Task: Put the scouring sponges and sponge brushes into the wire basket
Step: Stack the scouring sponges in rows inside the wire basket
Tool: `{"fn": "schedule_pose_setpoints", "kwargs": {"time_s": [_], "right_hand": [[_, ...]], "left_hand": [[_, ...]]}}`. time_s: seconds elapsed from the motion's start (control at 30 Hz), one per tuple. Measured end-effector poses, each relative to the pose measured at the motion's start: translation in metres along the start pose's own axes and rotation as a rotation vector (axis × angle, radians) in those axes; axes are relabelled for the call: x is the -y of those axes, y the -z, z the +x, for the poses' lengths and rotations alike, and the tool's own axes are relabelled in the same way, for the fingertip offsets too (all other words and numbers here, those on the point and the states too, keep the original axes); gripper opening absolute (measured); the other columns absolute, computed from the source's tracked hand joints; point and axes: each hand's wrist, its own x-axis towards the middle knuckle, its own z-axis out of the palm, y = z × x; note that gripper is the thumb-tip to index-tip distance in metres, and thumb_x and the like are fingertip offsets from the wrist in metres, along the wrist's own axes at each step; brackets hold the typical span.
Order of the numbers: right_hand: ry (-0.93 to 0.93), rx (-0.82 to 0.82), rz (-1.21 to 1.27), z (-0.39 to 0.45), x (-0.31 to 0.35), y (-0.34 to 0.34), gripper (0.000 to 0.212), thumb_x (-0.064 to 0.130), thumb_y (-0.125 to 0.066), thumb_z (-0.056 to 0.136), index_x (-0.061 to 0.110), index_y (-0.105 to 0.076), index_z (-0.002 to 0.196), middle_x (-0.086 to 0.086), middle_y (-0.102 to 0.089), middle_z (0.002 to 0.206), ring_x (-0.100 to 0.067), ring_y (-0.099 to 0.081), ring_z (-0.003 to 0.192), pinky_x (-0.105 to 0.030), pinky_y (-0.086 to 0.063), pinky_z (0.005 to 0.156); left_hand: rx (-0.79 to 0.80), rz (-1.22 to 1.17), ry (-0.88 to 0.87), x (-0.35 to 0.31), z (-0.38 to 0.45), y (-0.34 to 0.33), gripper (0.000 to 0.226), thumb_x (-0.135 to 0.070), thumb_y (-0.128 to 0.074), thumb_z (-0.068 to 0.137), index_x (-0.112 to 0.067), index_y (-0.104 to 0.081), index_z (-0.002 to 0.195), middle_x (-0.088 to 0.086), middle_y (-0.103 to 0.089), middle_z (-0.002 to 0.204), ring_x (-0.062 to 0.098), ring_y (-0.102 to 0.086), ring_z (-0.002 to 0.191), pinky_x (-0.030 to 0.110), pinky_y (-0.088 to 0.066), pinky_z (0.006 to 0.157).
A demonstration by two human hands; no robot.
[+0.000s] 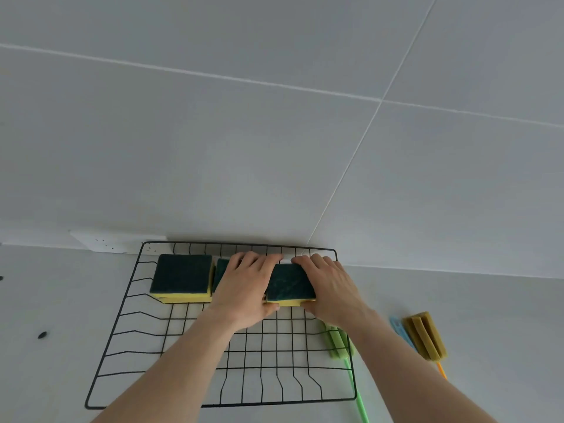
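Observation:
A black wire basket (122, 303) stands on the white counter against the tiled wall. In its far part lie green-and-yellow scouring sponges: a stack of two at the left (182, 277), a middle one (220, 274) mostly under my left hand, and a right one (290, 283). My left hand (247, 288) and my right hand (331, 288) both clasp the right sponge from either side, inside the basket. A green sponge brush (337, 340) lies by the basket's right rim, partly under my right forearm. An ochre sponge brush (425, 335) lies further right on the counter.
A blue item (401, 329) lies beside the ochre brush. A white wall socket (103, 241) sits behind the basket's far left corner. Small dark specks (42, 334) mark the counter at left. The tiled wall rises right behind the basket.

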Motion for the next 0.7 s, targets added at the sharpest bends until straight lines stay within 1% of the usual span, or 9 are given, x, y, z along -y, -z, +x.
{"fn": "schedule_pose_setpoints", "kwargs": {"time_s": [0.13, 0.3, 0.37, 0.47, 0.53, 0.63, 0.7], "right_hand": [[-0.019, -0.011, -0.025, 0.001, 0.000, -0.010, 0.078, 0.030, -0.084, 0.065, 0.028, -0.042, 0.131, 0.003, -0.056, 0.111, -0.022, -0.054, 0.099, -0.035, -0.043, 0.095], [-0.044, -0.043, -0.080, -0.002, 0.001, -0.018, 0.076, 0.028, -0.083, 0.063, 0.025, -0.044, 0.128, 0.002, -0.057, 0.108, -0.024, -0.054, 0.098, -0.036, -0.042, 0.096], [-0.052, -0.058, -0.085, -0.002, 0.003, -0.019, 0.075, 0.027, -0.083, 0.062, 0.024, -0.046, 0.127, 0.002, -0.058, 0.109, -0.025, -0.052, 0.103, -0.036, -0.041, 0.099], [-0.059, -0.093, -0.086, -0.005, 0.003, -0.021, 0.075, 0.028, -0.081, 0.063, 0.021, -0.046, 0.129, -0.002, -0.057, 0.115, -0.029, -0.045, 0.119, -0.039, -0.037, 0.107], [-0.073, -0.128, -0.074, -0.008, 0.005, -0.019, 0.083, 0.028, -0.082, 0.062, 0.018, -0.043, 0.135, -0.005, -0.053, 0.118, -0.031, -0.042, 0.122, -0.041, -0.037, 0.108], [-0.090, -0.166, -0.026, -0.011, 0.007, -0.011, 0.103, 0.033, -0.086, 0.057, 0.018, -0.033, 0.144, -0.006, -0.048, 0.124, -0.029, -0.041, 0.119, -0.040, -0.038, 0.106], [-0.087, -0.180, 0.007, -0.015, 0.006, -0.007, 0.106, 0.040, -0.087, 0.056, 0.021, -0.032, 0.145, -0.005, -0.047, 0.128, -0.028, -0.040, 0.121, -0.039, -0.037, 0.106]], "left_hand": [[-0.017, 0.065, -0.012, 0.001, 0.000, -0.006, 0.093, -0.061, -0.079, 0.066, -0.027, -0.033, 0.140, -0.003, -0.060, 0.124, 0.021, -0.050, 0.113, 0.041, -0.037, 0.104], [-0.014, 0.138, -0.031, 0.002, 0.001, -0.012, 0.087, -0.064, -0.075, 0.070, -0.025, -0.037, 0.138, -0.003, -0.061, 0.124, 0.022, -0.049, 0.112, 0.042, -0.037, 0.100], [-0.010, 0.149, -0.036, 0.001, 0.001, -0.011, 0.087, -0.064, -0.075, 0.069, -0.025, -0.037, 0.137, -0.003, -0.061, 0.123, 0.023, -0.050, 0.111, 0.042, -0.038, 0.099], [0.003, 0.156, -0.044, 0.000, 0.004, -0.009, 0.090, -0.065, -0.075, 0.068, -0.025, -0.035, 0.138, -0.002, -0.058, 0.124, 0.023, -0.049, 0.111, 0.043, -0.038, 0.098], [0.008, 0.138, -0.047, 0.000, 0.005, -0.006, 0.094, -0.065, -0.076, 0.066, -0.026, -0.032, 0.140, -0.002, -0.055, 0.127, 0.023, -0.049, 0.113, 0.042, -0.037, 0.101], [0.004, 0.130, -0.061, 0.001, 0.004, -0.001, 0.101, -0.066, -0.079, 0.062, -0.027, -0.031, 0.141, -0.001, -0.050, 0.132, 0.024, -0.049, 0.118, 0.043, -0.035, 0.107], [-0.019, 0.136, -0.069, -0.001, 0.002, 0.002, 0.103, -0.069, -0.079, 0.059, -0.027, -0.033, 0.141, -0.001, -0.050, 0.132, 0.024, -0.048, 0.119, 0.044, -0.032, 0.110]]}}
